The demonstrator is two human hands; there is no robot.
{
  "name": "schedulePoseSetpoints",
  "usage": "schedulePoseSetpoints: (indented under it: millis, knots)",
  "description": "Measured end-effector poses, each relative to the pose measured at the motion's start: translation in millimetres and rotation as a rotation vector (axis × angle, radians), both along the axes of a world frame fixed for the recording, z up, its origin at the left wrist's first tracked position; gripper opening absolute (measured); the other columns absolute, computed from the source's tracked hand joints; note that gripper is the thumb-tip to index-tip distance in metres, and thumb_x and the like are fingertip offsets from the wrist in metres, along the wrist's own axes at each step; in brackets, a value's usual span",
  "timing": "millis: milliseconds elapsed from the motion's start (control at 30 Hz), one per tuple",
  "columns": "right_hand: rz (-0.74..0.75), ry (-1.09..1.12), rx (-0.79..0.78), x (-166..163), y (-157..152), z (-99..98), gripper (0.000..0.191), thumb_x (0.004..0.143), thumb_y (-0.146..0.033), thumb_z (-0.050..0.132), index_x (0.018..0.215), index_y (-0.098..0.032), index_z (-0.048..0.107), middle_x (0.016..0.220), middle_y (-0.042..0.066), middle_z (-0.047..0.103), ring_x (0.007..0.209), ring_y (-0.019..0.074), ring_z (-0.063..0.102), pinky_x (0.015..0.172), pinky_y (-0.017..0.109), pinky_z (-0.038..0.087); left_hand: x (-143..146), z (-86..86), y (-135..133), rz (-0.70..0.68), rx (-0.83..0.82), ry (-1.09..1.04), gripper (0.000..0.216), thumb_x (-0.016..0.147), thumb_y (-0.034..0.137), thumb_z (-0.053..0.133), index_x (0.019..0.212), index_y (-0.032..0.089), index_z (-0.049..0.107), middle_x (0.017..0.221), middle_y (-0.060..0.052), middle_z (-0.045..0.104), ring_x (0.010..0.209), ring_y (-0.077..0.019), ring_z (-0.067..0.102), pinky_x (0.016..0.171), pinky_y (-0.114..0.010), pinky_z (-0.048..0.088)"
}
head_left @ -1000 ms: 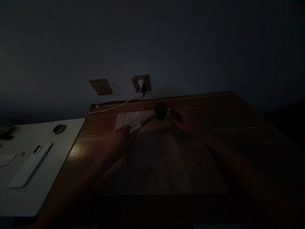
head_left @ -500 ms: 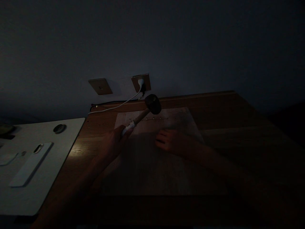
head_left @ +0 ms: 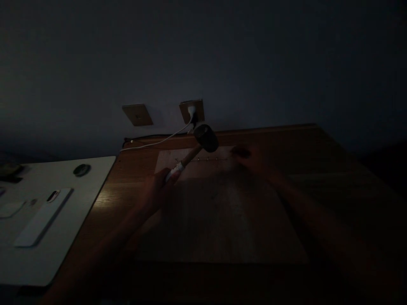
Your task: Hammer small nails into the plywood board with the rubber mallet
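Observation:
The scene is very dark. My left hand (head_left: 157, 190) is closed round the wooden handle of a mallet (head_left: 205, 139) whose black head is raised above the far part of a flat wooden board (head_left: 219, 212). A short row of small nails (head_left: 208, 159) stands in the board near its far edge, just below the mallet head. My right hand (head_left: 251, 157) reaches to the far edge of the board, right of the nails. Its fingers are blurred and dim, and I cannot make out whether they hold anything.
The board lies on a brown wooden desk (head_left: 318, 152) against a wall. A white cable (head_left: 159, 142) runs from a wall socket (head_left: 191, 111). To the left, a white table (head_left: 47, 237) carries a phone (head_left: 43, 217) and a small round dark object (head_left: 82, 170).
The mallet went from resting low on the board to raised. My right hand drew back toward me, then reached out again to the far edge beside the nails.

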State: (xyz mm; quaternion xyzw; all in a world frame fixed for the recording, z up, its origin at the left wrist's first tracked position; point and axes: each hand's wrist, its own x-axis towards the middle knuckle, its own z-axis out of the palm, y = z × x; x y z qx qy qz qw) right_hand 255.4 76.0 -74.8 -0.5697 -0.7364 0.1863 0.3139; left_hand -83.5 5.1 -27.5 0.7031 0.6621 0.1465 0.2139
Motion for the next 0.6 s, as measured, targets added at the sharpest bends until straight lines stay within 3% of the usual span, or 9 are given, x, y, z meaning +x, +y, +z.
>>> schedulePoseSetpoints:
  millis: [367, 600]
  knots:
    - [0.076, -0.12, 0.03, -18.0, -6.5, 4.7, 0.025, 0.087, -0.015, 0.062, 0.101, -0.023, 0.081, 0.11, 0.008, 0.081, 0.103, 0.0283, 0.077, 0.098, 0.045, 0.058, 0.7, -8.4, -1.4, -0.035, -0.026, 0.007, 0.05, 0.097, 0.062, 0.038, 0.089, 0.02, 0.064, 0.069, -0.003, 0.066, 0.061, -0.0197, 0.062, 0.056, -0.027, 0.035]
    - [0.018, -0.165, -0.032, -18.9, -7.2, 7.9, 0.022, 0.087, -0.017, 0.063, 0.102, -0.022, 0.079, 0.108, 0.009, 0.082, 0.097, 0.0283, 0.077, 0.091, 0.042, 0.058, 6.3, -9.9, -1.8, -0.066, -0.041, -0.002, 0.05, 0.099, 0.061, 0.038, 0.092, 0.02, 0.065, 0.072, -0.003, 0.066, 0.064, -0.0195, 0.063, 0.058, -0.027, 0.035]
